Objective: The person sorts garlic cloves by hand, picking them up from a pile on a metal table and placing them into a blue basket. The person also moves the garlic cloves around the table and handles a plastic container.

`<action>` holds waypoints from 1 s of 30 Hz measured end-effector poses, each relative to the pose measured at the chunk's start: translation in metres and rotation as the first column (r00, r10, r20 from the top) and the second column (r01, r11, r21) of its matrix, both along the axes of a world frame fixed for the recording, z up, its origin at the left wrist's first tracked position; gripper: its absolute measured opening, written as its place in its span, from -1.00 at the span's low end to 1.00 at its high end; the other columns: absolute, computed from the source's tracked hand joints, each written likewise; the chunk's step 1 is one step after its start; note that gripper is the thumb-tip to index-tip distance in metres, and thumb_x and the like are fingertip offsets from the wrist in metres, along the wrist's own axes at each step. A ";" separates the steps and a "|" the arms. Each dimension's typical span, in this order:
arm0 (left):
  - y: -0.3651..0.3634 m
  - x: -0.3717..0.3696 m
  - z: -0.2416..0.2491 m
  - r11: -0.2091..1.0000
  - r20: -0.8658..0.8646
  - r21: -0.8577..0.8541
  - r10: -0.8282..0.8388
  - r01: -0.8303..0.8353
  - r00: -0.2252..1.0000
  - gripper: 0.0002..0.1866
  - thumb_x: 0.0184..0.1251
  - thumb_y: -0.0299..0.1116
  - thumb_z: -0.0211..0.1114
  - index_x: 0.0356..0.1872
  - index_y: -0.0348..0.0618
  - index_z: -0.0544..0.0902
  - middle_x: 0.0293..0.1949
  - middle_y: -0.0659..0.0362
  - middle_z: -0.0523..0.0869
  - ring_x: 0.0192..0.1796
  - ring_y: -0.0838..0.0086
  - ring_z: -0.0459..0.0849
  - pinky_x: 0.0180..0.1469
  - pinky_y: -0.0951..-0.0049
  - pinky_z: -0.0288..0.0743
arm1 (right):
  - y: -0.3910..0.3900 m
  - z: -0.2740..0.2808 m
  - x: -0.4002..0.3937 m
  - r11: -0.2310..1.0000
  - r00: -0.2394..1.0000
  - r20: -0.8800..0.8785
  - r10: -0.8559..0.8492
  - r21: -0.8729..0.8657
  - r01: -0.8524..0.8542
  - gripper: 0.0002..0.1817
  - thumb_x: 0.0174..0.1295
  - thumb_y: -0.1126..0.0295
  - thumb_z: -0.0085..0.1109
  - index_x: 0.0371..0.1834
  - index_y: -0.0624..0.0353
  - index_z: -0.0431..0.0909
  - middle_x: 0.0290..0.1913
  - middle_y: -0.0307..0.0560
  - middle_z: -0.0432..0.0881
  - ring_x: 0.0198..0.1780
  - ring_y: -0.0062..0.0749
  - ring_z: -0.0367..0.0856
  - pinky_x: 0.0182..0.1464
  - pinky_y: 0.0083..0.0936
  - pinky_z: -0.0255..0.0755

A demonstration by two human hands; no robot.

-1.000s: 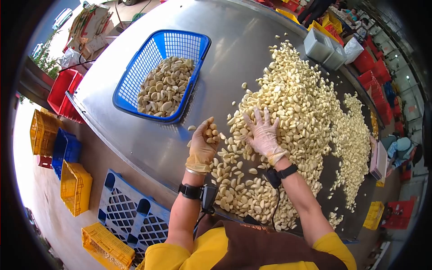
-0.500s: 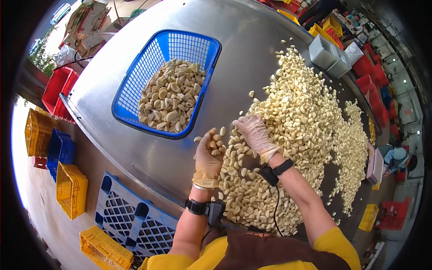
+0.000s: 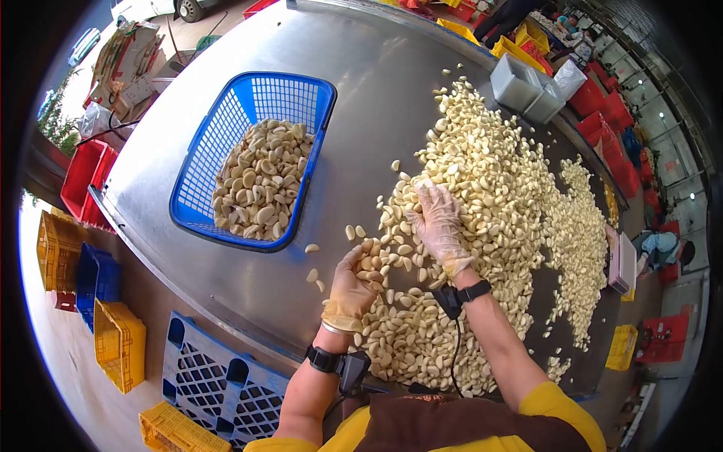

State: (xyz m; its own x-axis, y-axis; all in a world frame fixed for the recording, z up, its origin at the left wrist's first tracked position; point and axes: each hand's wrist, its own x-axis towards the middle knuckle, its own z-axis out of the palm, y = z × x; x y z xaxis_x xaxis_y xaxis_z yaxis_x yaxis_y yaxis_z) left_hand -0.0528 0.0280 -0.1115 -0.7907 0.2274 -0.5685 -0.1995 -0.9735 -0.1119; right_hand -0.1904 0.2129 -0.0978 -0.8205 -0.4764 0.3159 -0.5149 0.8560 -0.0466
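Note:
Peeled garlic cloves (image 3: 482,203) lie in a big heap on the metal table. Cupped at the heap's left edge, my gloved left hand (image 3: 352,286) holds several cloves against its fingers, palm turned toward the heap. My gloved right hand (image 3: 438,222) rests on the heap's left side, fingers stretched out and thumb apart, touching cloves. Whether any clove sits under its palm is hidden. A blue plastic basket (image 3: 197,154), partly filled with larger cloves, stands on the table beyond my left hand. A few loose cloves (image 3: 312,276) lie between basket and left hand.
Grey tubs (image 3: 515,81) stand at the table's far right edge. Yellow crates (image 3: 120,343) and a blue pallet (image 3: 218,377) are on the floor at left. A pink box (image 3: 622,264) is at the right, with another person (image 3: 663,248) behind it.
My right hand has moved up over the heap and its fingers have straightened. My left hand stays cupped around cloves. More loose cloves lie left of it. The whole view has shifted slightly.

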 end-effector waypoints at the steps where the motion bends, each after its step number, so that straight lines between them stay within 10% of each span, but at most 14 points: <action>1: -0.002 0.001 -0.005 0.987 -0.164 0.158 0.016 0.010 0.986 -0.76 0.55 -0.33 0.09 0.01 -0.22 0.64 -0.03 0.13 0.71 -0.17 0.47 0.69 -0.37 0.64 0.48 | 0.002 0.001 0.004 1.000 1.000 -0.004 -0.006 -0.003 0.006 -0.40 0.43 -0.03 0.02 0.47 -0.06 0.32 0.46 0.00 0.32 0.48 0.09 0.19 0.44 0.16 0.01; 4: -0.015 0.000 -0.001 0.896 -0.337 0.440 0.223 -0.056 0.915 -0.73 0.56 -0.33 0.04 0.03 -0.23 0.65 0.04 0.06 0.71 -0.09 0.45 0.68 -0.26 0.62 0.52 | 0.002 0.008 0.044 0.955 0.859 0.507 0.076 0.211 -0.209 -0.17 0.31 -0.40 -0.13 0.62 -0.40 0.06 0.67 -0.09 -0.14 0.64 0.24 -0.29 0.42 0.56 -0.42; 9: -0.028 0.003 0.061 0.642 -0.079 0.606 0.636 -0.469 0.768 -0.66 0.59 -0.35 -0.03 0.15 -0.21 0.64 0.12 0.02 0.67 0.20 0.27 0.60 0.18 0.27 0.55 | 0.024 0.027 0.155 0.878 0.767 0.570 0.295 0.155 -0.453 -0.22 0.34 -0.14 0.10 0.61 -0.40 0.08 0.67 -0.08 -0.08 0.63 0.29 -0.24 0.43 0.51 -0.38; 14: -0.022 0.004 0.049 0.735 -0.072 0.548 0.517 -0.399 0.853 -0.67 0.59 -0.34 -0.03 0.10 -0.22 0.65 0.05 0.05 0.68 -0.01 0.37 0.65 -0.12 0.42 0.57 | 0.066 0.066 0.174 0.783 0.639 0.653 0.407 0.111 -0.612 -0.26 0.33 -0.01 0.19 0.58 -0.40 0.18 0.63 -0.08 0.06 0.58 0.21 0.05 0.43 0.40 -0.08; 16: -0.019 0.004 0.029 0.791 -0.319 0.568 0.466 -0.227 0.825 -0.67 0.60 -0.30 -0.03 0.10 -0.22 0.65 -0.08 0.10 0.66 -0.27 0.50 0.54 -0.39 0.55 0.42 | 0.077 0.071 0.143 0.885 0.548 0.696 0.465 -0.360 -0.295 -0.32 0.29 0.25 0.28 0.50 -0.38 0.34 0.48 -0.10 0.37 0.33 -0.07 0.48 0.32 -0.04 0.33; 17: -0.019 0.004 0.037 0.808 -0.235 0.511 0.461 -0.295 0.856 -0.69 0.56 -0.34 0.00 0.09 -0.25 0.63 -0.18 0.17 0.61 -0.38 0.60 0.39 -0.51 0.60 0.28 | 0.080 0.051 0.121 0.850 0.799 0.369 0.475 -0.428 -0.308 -0.42 0.26 0.44 0.28 0.36 -0.27 0.49 0.18 -0.21 0.64 -0.04 -0.32 0.63 0.06 -0.39 0.50; 20: -0.020 -0.001 0.021 0.897 -0.304 0.397 0.327 -0.193 0.895 -0.69 0.61 -0.29 -0.03 0.11 -0.22 0.60 -0.16 0.12 0.64 -0.36 0.55 0.43 -0.50 0.62 0.29 | 0.056 0.036 0.048 0.965 0.972 -0.025 0.234 -0.111 -0.236 -0.57 0.20 0.56 0.24 0.13 -0.13 0.63 -0.11 -0.27 0.67 -0.17 -0.33 0.57 -0.03 -0.33 0.50; 24: -0.007 0.000 0.008 0.998 -0.099 -0.051 0.015 -0.020 0.995 -0.74 0.57 -0.31 0.08 0.09 -0.21 0.59 -0.22 0.17 0.69 -0.37 0.52 0.57 -0.46 0.61 0.37 | 0.001 -0.027 -0.018 0.976 0.989 -0.024 0.149 0.164 -0.143 -0.83 0.20 0.39 0.28 -0.14 -0.01 0.61 -0.24 -0.19 0.61 -0.19 -0.27 0.51 -0.05 -0.24 0.42; 30: 0.017 0.002 0.023 0.971 0.024 -0.212 -0.110 0.113 0.994 -0.74 0.55 -0.30 0.12 0.08 -0.17 0.64 -0.10 0.17 0.74 -0.11 0.41 0.71 -0.25 0.55 0.57 | -0.009 0.039 0.067 0.902 0.910 0.196 0.365 -0.318 -0.293 -0.81 0.27 0.32 0.30 -0.07 0.01 0.65 -0.21 -0.17 0.61 -0.06 -0.24 0.54 0.04 -0.25 0.42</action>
